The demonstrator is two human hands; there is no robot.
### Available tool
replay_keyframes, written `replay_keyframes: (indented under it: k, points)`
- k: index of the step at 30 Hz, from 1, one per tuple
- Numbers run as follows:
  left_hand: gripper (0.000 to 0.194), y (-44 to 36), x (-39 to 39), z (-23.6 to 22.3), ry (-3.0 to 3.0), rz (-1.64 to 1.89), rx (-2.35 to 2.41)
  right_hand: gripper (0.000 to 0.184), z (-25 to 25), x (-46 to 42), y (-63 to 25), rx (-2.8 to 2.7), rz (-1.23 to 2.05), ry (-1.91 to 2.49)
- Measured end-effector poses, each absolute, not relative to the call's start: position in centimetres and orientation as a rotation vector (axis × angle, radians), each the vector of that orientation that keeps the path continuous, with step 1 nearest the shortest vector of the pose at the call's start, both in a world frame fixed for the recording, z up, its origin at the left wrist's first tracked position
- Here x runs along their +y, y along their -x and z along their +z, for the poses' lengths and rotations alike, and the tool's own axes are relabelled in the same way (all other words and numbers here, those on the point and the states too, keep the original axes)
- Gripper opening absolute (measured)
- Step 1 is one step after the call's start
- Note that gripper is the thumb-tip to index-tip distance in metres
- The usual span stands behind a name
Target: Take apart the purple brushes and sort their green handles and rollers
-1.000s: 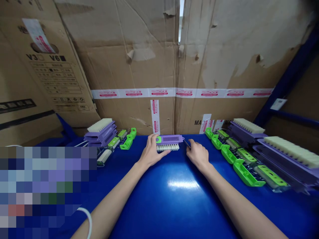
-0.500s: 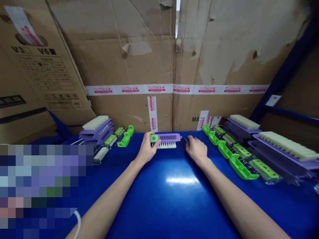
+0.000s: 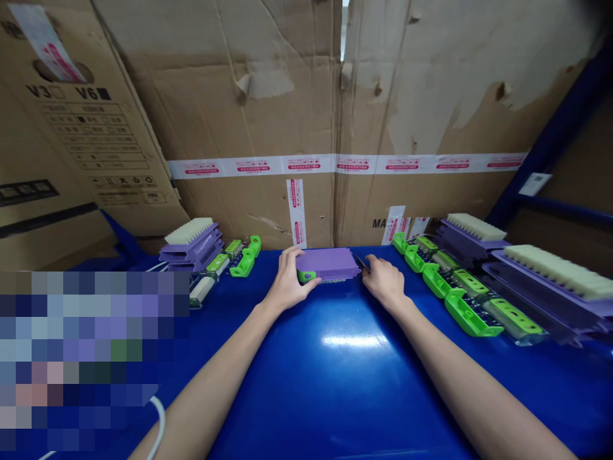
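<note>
My left hand is closed around the left end of a purple brush, which has a green piece at that end. The broad purple back of this brush shows on top, and a little of its pale bristles peeks out below. At the brush's right end, my right hand is closed on a slim dark tool. Its tip lies close to the brush; whether they touch I cannot tell. The fingers hide most of the tool, so its kind does not show.
Purple brushes with pale bristles stand stacked at the left and right. Beside them lie green clips and clear-and-green parts on the blue table. Cardboard rises behind. A white cable crosses near my left forearm.
The brush has been tipped in my left hand: its vented side and bristles faced me before, and now its broad back shows. The right hand keeps the tool near its right end.
</note>
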State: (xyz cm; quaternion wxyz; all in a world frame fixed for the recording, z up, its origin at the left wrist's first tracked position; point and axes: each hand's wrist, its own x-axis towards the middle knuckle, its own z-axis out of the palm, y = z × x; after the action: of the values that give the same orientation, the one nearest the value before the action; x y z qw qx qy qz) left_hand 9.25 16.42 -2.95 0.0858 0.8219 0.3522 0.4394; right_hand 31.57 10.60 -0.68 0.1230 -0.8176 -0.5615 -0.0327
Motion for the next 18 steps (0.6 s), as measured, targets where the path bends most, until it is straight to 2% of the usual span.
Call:
replay_keyframes:
  k: [2, 6, 9, 11, 13, 16, 18]
  points:
    - [0.068, -9.2, 16.4, -2.9, -2.375, 1.208, 1.071, 0.036, -0.7, 10.6, -31.5, -1.638, -0.093, 2.385]
    - [0.075, -9.0, 16.3, -2.7, -2.281, 1.1, 1.049, 0.038, -0.7, 10.6, -31.5, -1.556, -0.146, 2.315]
    - [0.076, -9.0, 16.2, -2.3, -2.364, 1.167, 1.031, 0.044, -0.6, 10.5, -31.8, -1.546, -0.263, 1.984]
    - [0.077, -8.9, 16.1, -2.0, -2.48, 1.222, 0.988, 0.052, -0.5, 10.5, -31.9, -1.683, -0.311, 1.683]
    - [0.076, -8.7, 16.0, -1.6, -2.62, 1.257, 0.903, 0.068, -0.5, 10.4, -31.7, -1.883, -0.348, 1.465]
    - [0.07, -8.3, 15.8, -1.0, -2.792, 1.266, 0.793, 0.09, -0.8, 10.6, -30.9, -2.099, -0.436, 1.377]
    - [0.067, -8.3, 15.5, -0.7, -2.859, 1.267, 0.747, 0.091, -1.2, 10.8, -30.3, -2.151, -0.506, 1.387]
